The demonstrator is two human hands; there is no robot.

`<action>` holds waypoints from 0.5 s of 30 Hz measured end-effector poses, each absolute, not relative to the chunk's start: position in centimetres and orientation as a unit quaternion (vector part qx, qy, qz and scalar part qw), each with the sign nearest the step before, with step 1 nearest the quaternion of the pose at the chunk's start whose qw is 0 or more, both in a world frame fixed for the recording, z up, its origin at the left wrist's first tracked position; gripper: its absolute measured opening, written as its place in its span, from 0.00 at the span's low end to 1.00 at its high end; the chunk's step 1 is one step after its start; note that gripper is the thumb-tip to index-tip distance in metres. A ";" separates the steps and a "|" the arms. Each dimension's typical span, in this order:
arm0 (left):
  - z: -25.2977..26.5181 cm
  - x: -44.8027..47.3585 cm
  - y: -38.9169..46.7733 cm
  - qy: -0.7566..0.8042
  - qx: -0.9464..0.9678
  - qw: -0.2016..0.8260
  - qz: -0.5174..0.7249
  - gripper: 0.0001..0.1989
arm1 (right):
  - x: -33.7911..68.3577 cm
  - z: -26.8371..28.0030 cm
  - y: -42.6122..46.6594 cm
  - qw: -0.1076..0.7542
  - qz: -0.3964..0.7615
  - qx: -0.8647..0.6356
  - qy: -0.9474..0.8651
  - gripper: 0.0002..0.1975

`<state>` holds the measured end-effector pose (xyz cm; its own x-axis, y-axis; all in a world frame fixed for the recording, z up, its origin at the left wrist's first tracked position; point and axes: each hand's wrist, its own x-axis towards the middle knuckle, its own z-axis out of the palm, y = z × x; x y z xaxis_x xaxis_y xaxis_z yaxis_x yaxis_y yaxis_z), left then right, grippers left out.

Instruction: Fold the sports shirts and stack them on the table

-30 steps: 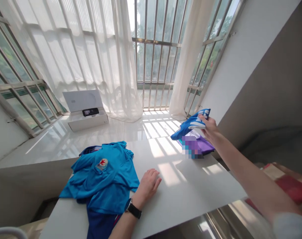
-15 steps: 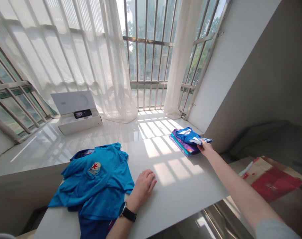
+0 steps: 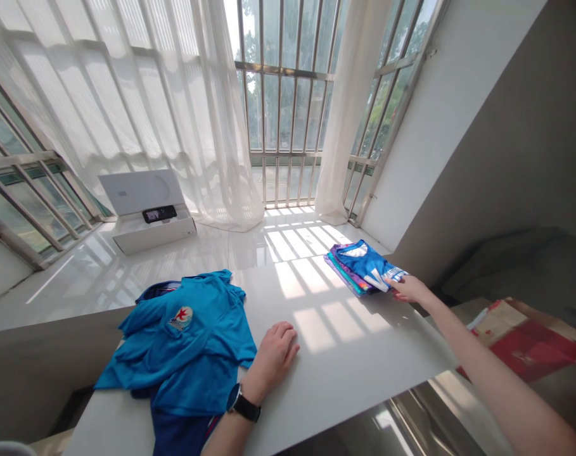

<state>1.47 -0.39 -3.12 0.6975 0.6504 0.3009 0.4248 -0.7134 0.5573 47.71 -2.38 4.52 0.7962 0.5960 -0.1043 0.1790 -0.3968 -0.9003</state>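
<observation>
At the right, a blue jersey [image 3: 364, 258] with white lettering lies folded on top of a stack of folded clothes [image 3: 348, 278] in purple and teal. My right hand [image 3: 405, 288] pinches the near right edge of this jersey, thumb on top; the fingers beneath are partly hidden. Resting on the white tabletop [image 3: 335, 367], my left hand [image 3: 277, 348] has its palm down and fingers loosely stretched, holding nothing. Beside its wrist, on the left, a bright blue T-shirt [image 3: 202, 339] with a red star badge is spread loosely over darker navy clothing [image 3: 178, 434].
An open white box [image 3: 157, 237] with a phone-like black device [image 3: 159, 214] inside stands by the curtained window. A red and tan paper bag [image 3: 530, 342] sits low at the right, past the table edge. Barred windows and a slanting wall [image 3: 459, 126] bound the surface.
My right hand has shifted slightly right, and the blue jersey's bunched edge now lies flatter and wider over the stack. My left hand stays in place.
</observation>
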 end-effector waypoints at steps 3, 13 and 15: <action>-3.1 1.5 -0.4 0.300 0.892 0.231 0.247 0.10 | 48.1 7.2 -1.5 0.333 0.147 -0.889 -0.278 0.16; -2.9 1.3 -0.7 0.312 0.884 0.241 0.249 0.10 | 37.9 8.1 7.5 -0.036 -0.032 -0.805 -0.592 0.20; -3.0 1.2 -0.8 0.315 0.884 0.241 0.249 0.10 | 37.7 7.2 8.5 -0.052 -0.022 -0.796 -0.602 0.19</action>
